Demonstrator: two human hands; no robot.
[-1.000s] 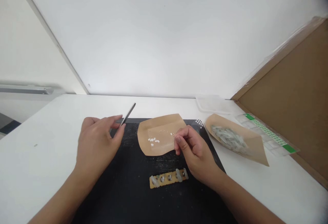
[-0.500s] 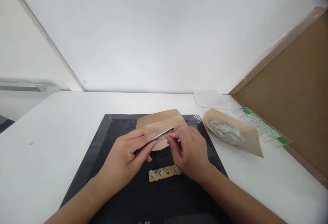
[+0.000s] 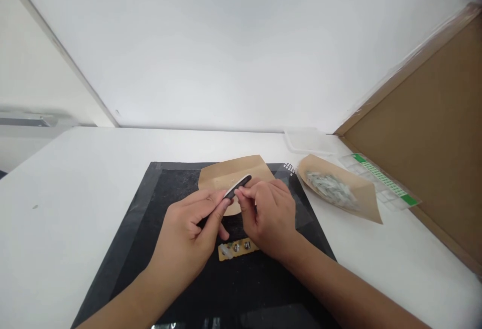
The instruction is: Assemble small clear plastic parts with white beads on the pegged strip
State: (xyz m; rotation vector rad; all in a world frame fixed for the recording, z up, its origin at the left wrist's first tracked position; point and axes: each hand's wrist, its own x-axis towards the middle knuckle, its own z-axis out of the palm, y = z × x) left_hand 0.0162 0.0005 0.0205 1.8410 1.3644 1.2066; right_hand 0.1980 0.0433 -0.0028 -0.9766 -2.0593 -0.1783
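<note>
Pinching a slim black stick with a pale edge, shaped like a nail file, the person's left hand is closed on its lower end, thumb beneath and fingers above. The stick slants up toward two o'clock, raised over a black mat on a white table.

Taking the stick as the centre of a clock, with twelve pointing away from the person, the left hand lies at eight and the right hand at four. The right thumb and fingertips are drawn together against the stick's near side; whether they grip it or a small piece cannot be told.

Near twelve, partly behind the hands, brown paper lies on the mat. At six is a yellowish strip with round metal pieces and a translucent sliver on it, its right end hidden by the right hand. At three, a brown paper pouch holds a heap of translucent slivers; beyond it is a clear, green-printed plastic sheet. At two, farther back, sits a clear plastic tray.
</note>
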